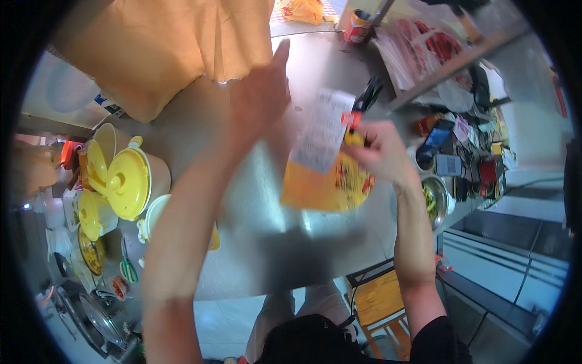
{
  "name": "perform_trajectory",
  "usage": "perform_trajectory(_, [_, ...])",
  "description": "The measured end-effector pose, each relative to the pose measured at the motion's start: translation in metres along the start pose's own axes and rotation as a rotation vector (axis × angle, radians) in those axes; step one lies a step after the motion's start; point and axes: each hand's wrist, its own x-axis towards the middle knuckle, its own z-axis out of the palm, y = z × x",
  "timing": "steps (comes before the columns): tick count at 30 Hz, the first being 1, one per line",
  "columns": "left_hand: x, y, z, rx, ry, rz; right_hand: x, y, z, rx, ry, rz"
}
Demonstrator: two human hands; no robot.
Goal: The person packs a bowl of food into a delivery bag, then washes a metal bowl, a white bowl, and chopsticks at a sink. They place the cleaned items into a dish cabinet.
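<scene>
My right hand (pixel 379 150) holds the gathered top of a yellow plastic bag (pixel 327 186) with dark printing. A long white paper slip (pixel 323 132) bearing writing hangs over the bag, beside a small red piece and black strips (pixel 370 93) at its top. The bag's contents cannot be made out. My left hand (pixel 266 93), blurred, is over the metal table (pixel 245 191) with a finger stretched forward; nothing is seen in it. It is close to the lower edge of a hanging orange cloth (pixel 182 41), and whether they touch cannot be told.
Yellow-lidded containers (pixel 129 182), green-handled scissors (pixel 128 269) and a pot lid (pixel 102 318) are on the left. At the right are a metal bowl of green food (pixel 434 202), a phone (pixel 436 139) and clear plastic bags (pixel 423 50) behind a metal bar. A red can (pixel 358 27) stands at the back.
</scene>
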Motion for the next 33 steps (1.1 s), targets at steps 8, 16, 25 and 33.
perform_trajectory(8, [0.115,-0.109,-0.039,-0.138,0.135,-0.222,0.277,0.03,-0.022,0.036,0.38,-0.132])
perform_trajectory(16, [0.017,-0.107,-0.087,-0.607,0.146,-0.389,0.431,0.051,0.02,0.219,0.405,0.069])
perform_trajectory(25, [-0.018,-0.026,-0.054,-0.531,0.051,-0.074,0.317,0.068,0.039,0.655,0.431,0.049])
perform_trajectory(33, [-0.228,0.093,-0.189,-1.629,0.09,0.132,-0.055,0.092,-0.003,0.3,0.424,0.17])
